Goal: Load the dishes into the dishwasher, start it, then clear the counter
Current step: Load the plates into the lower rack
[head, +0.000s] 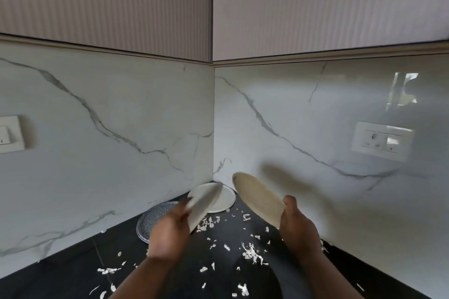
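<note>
My left hand (pixel 168 233) grips a white plate (pixel 205 204) by its near edge, tilted up over the black counter (pixel 73 274). My right hand (pixel 297 226) holds a beige plate (pixel 257 199) by its near rim, tilted on edge and raised near the right wall. Another white plate (pixel 227 200) lies flat in the counter's corner, partly behind the tilted one. A grey speckled plate (pixel 150 219) lies flat to its left, partly hidden by my left hand. White scraps (pixel 251 253) are strewn over the counter.
Marble backsplash walls meet in a corner (pixel 213 128) behind the plates. A socket panel (pixel 381 141) is on the right wall and a switch plate (pixel 9 135) on the left wall. Ribbed upper cabinets (pixel 121 2) hang overhead.
</note>
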Motion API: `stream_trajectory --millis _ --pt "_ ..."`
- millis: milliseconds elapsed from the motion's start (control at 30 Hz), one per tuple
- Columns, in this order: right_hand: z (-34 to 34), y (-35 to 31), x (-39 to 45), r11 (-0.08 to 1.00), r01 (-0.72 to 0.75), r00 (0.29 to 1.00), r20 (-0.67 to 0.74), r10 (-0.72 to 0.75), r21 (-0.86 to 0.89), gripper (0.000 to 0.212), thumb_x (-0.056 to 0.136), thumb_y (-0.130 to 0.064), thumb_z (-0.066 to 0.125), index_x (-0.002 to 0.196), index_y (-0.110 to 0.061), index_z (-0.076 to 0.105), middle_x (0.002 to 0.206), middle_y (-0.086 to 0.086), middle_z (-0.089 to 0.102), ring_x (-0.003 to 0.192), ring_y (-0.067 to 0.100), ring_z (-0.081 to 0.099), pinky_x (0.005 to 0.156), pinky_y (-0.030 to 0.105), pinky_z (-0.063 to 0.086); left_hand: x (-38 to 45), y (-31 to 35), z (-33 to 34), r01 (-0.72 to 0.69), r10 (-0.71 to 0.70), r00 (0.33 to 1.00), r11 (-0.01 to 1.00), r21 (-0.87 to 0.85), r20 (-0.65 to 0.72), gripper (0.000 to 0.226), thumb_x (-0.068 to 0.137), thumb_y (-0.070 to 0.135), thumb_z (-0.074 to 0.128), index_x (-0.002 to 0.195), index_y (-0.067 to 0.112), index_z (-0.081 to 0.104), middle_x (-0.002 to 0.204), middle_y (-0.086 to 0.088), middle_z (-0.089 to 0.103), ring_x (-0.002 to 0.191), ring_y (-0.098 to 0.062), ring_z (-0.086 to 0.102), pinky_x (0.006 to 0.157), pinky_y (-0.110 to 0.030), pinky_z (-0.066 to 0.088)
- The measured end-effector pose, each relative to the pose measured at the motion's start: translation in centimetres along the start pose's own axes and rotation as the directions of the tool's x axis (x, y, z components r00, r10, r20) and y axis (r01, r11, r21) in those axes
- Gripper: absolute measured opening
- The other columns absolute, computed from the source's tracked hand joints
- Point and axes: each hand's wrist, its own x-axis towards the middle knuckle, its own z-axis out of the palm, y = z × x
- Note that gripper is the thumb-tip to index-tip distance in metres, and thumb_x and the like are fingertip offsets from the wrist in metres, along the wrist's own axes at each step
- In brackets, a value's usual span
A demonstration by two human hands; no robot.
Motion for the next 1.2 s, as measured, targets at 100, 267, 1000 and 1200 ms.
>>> stream_trajectory --millis 100,267,1000,1200 --pt "-0.5 1.1 -1.5 0.973 -0.117 0.983 -0.115 0.142 0.201 0.036 0.096 -0.011 0.043 0.131 -0.016 0.04 0.083 0.001 0.056 0.077 0.028 0.059 0.071 0.04 0.051 -0.8 1.0 -1.3 0.485 -0.581 0.813 0.701 -0.524 -0.025 0.027 0.097 0.008 0.052 0.12 -0.002 0.06 0.099 -0.022 0.064 0.085 -0.035 0.057 0.07 -0.028 0.036" --pt "-3.7 2.5 -4.4 0.63 -0.412 0.859 0.049 0.51 0.658 0.038 0.096 -0.007 0.042 0.134 -0.014 0.044 0.106 0.006 0.055 0.089 0.032 0.063 0.063 0.044 0.06 -3.9 -0.6 -1.0 0.673 -0.738 0.595 0.241 -0.699 0.319 0.041 0.095 0.019 0.051 0.13 -0.002 0.051 0.138 -0.021 0.051 0.115 -0.037 0.054 0.069 -0.022 0.045" --pt "-18.7 6.3 -46.0 0.305 -0.475 0.214 -0.228 0.95 0.825 0.024 0.083 -0.02 0.05 0.105 -0.016 0.06 0.095 0.016 0.065 0.083 0.043 0.066 0.062 0.063 0.056 -24.5 4.1 -0.2 0.961 -0.291 0.269 0.02 -0.276 0.918 0.056 0.086 0.043 0.058 0.131 0.011 0.05 0.123 -0.02 0.057 0.106 -0.048 0.056 0.085 -0.073 0.041" --pt "-27.3 4.6 -58.2 0.347 -0.406 0.138 -0.319 0.938 0.846 0.026 0.093 -0.007 0.039 0.116 -0.008 0.053 0.099 0.022 0.06 0.08 0.042 0.063 0.055 0.047 0.057 -33.8 12.5 -5.8 0.973 -0.132 0.214 0.116 -0.199 0.968 0.042 0.093 0.041 0.053 0.125 0.014 0.052 0.121 -0.019 0.059 0.109 -0.045 0.055 0.093 -0.069 0.04"
